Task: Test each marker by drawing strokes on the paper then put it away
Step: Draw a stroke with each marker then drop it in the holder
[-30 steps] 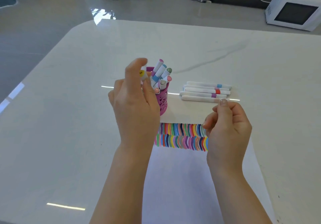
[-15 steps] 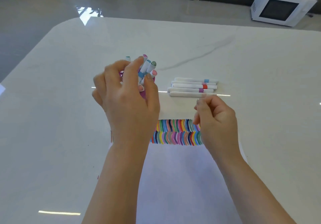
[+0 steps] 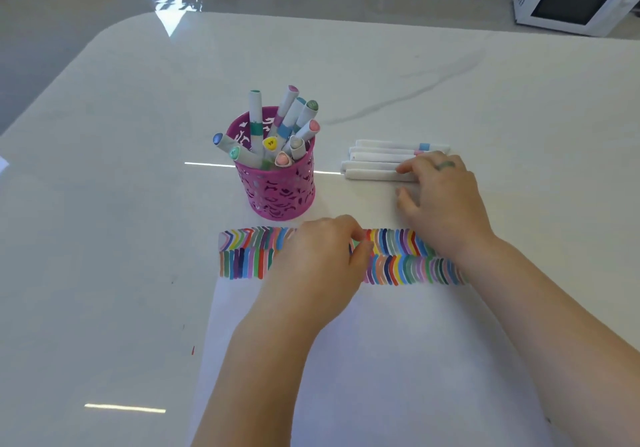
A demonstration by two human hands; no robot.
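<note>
Markers (image 3: 377, 166) not yet tested are lying in a tight row on the table (image 3: 104, 238), just right of the cup (image 3: 277, 186) and beyond the paper's (image 3: 398, 360) far edge. A second ago the left hand (image 3: 318, 259) was up at the cup, dropping a pen in among the tested markers (image 3: 277, 127). Now it is resting on the paper over the strokes (image 3: 398, 259), fingers curled under and holding nothing that shows. The right hand (image 3: 440, 197), which was hanging loosely curled above the paper, is now reaching out over the row's right end.

That probably means one marker is done and stored, and the next one is being picked.

The right hand's fingers are lying spread across the near markers. The index fingertip is touching one of the nearest barrels, and the thumb is sitting apart on the near side, not yet closing. So the hand is touching the row without gripping any marker. The nearest marker is lying between fingertip and thumb, its capped left end pointing towards the cup. The far markers are lying just beyond the knuckles.
</note>
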